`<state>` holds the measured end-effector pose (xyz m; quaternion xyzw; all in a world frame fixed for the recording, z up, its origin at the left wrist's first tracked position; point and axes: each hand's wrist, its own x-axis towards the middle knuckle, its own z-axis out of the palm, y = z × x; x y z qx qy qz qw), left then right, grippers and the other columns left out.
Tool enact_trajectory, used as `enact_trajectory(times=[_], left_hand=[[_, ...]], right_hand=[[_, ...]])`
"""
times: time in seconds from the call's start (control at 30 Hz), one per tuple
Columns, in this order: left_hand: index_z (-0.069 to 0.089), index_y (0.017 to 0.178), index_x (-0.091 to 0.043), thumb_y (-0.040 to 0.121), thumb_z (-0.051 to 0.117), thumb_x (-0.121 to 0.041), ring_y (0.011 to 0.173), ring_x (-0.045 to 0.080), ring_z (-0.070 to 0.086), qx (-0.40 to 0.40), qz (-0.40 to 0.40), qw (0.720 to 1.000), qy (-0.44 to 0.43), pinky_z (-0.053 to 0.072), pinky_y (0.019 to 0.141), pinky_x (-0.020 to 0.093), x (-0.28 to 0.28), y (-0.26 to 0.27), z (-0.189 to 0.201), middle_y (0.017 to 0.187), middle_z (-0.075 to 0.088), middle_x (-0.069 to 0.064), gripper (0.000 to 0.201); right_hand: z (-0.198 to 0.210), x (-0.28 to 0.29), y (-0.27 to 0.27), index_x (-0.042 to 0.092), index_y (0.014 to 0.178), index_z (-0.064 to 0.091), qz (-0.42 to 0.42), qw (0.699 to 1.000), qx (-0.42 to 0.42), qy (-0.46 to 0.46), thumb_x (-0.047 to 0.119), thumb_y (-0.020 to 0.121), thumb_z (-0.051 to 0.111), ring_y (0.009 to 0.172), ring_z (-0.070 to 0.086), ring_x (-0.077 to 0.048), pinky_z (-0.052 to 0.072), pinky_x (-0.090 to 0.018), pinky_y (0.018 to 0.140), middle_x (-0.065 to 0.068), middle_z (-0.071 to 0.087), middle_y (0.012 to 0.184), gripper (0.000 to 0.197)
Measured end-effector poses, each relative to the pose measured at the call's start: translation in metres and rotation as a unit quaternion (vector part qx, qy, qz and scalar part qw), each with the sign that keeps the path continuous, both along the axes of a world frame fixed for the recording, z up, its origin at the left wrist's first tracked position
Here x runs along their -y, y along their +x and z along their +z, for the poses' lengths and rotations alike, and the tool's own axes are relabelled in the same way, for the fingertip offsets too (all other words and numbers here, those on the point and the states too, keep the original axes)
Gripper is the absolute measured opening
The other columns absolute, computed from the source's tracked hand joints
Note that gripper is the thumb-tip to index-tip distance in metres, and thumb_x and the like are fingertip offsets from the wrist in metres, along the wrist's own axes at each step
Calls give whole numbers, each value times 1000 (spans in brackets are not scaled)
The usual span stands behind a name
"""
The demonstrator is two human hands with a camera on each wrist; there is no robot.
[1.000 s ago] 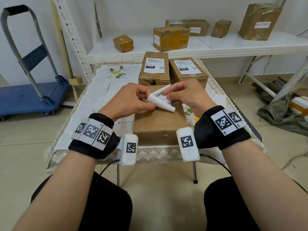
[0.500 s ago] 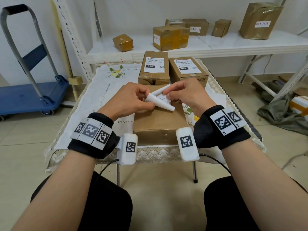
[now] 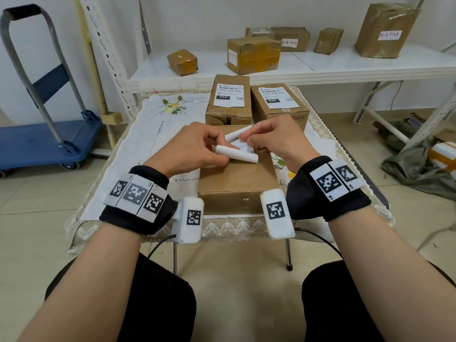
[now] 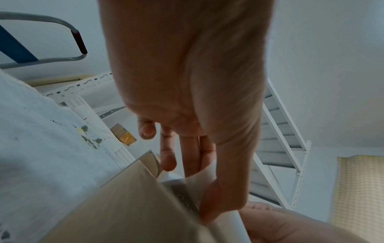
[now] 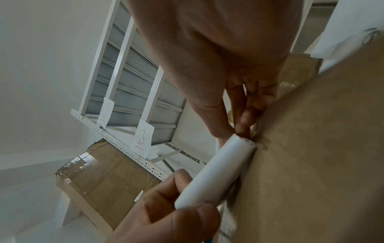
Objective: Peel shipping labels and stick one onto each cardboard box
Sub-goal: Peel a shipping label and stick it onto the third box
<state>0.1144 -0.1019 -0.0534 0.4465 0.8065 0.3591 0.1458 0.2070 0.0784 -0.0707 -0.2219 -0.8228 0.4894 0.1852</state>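
Observation:
A plain cardboard box (image 3: pixel 234 183) lies on the small table in front of me. Just above its far end I hold a white shipping label (image 3: pixel 237 154) that curls into a roll at each end. My left hand (image 3: pixel 218 150) pinches the near roll between thumb and fingers; the left wrist view shows the thumb (image 4: pixel 224 197) pressed on the paper (image 4: pixel 199 184). My right hand (image 3: pixel 246 141) pinches the label's far edge, its fingertips (image 5: pixel 243 125) at the roll's end (image 5: pixel 218 169) against the box (image 5: pixel 322 148). Two boxes (image 3: pixel 229 104) (image 3: pixel 278 104) behind carry labels.
The table wears a white embroidered cloth (image 3: pixel 153 134). Behind it a white shelf (image 3: pixel 345 67) holds several taped boxes. A blue hand trolley (image 3: pixel 44 139) stands on the floor at the left, and a crumpled bag (image 3: pixel 417 166) lies at the right.

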Motion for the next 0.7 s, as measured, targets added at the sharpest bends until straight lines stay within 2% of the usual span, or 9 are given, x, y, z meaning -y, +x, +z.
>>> enact_trajectory(times=[0.1, 0.23, 0.33, 0.43, 0.5, 0.6, 0.63, 0.7], left_hand=[[66, 70, -27, 78, 81, -8, 104, 16, 66, -1, -13, 1000, -8, 48, 80, 19, 1, -1, 1, 106, 77, -7, 26], [69, 74, -30, 79, 82, -12, 101, 21, 64, -15, -29, 999, -21, 51, 89, 35, 3, -1, 3, 109, 76, -10, 23], [74, 81, -31, 79, 83, -18, 97, 21, 64, -22, -45, 998, -23, 50, 90, 38, 4, 1, 3, 111, 75, -17, 16], [79, 87, -30, 78, 86, -26, 107, 16, 63, -32, -58, 998, -18, 45, 94, 40, 2, 3, 0, 113, 74, -15, 12], [81, 91, -30, 78, 86, -28, 110, 11, 61, -39, -71, 997, -12, 46, 92, 38, 0, 2, -3, 114, 72, -11, 13], [83, 97, -28, 82, 82, -25, 102, -7, 57, -39, -105, 994, -2, 41, 78, 9, -3, 6, -5, 114, 69, -10, 15], [83, 99, -27, 83, 81, -23, 102, -7, 56, -36, -117, 993, 0, 41, 77, 7, -4, 8, -5, 113, 68, -10, 16], [82, 101, -28, 84, 80, -21, 105, 2, 58, -31, -134, 991, -4, 47, 85, 14, -5, 12, -5, 110, 66, -10, 19]], right_hand=[[-2, 2, -2, 24, 80, 82, 6, 1000, 0, 7, 0, 82, 74, 86, 60, -6, 47, -22, 78, 10, 74, 80, 25], [-2, 3, -2, 20, 89, 84, 14, 999, 15, 26, 3, 84, 76, 82, 60, 0, 41, -14, 72, 11, 73, 81, 20], [-3, 3, -2, 21, 89, 84, 16, 999, 18, 35, 5, 83, 77, 84, 64, 0, 46, -15, 78, 10, 75, 80, 19], [-3, 3, -3, 21, 90, 85, 20, 999, 18, 43, 7, 82, 79, 93, 68, -5, 51, -22, 88, 5, 78, 87, 17], [-3, 2, -4, 21, 91, 85, 20, 999, 18, 46, 8, 82, 79, 92, 68, -4, 50, -20, 85, 4, 79, 88, 16], [-3, 2, -4, 21, 91, 85, 21, 998, 19, 49, 7, 82, 78, 86, 66, -1, 45, -16, 76, 3, 78, 87, 18], [-3, 3, -4, 22, 90, 85, 22, 998, 18, 51, 7, 81, 78, 86, 66, -1, 46, -16, 76, 3, 79, 87, 19], [-4, 3, -5, 23, 88, 85, 23, 998, 14, 52, 6, 81, 76, 87, 67, -5, 48, -20, 78, 1, 79, 86, 20]])
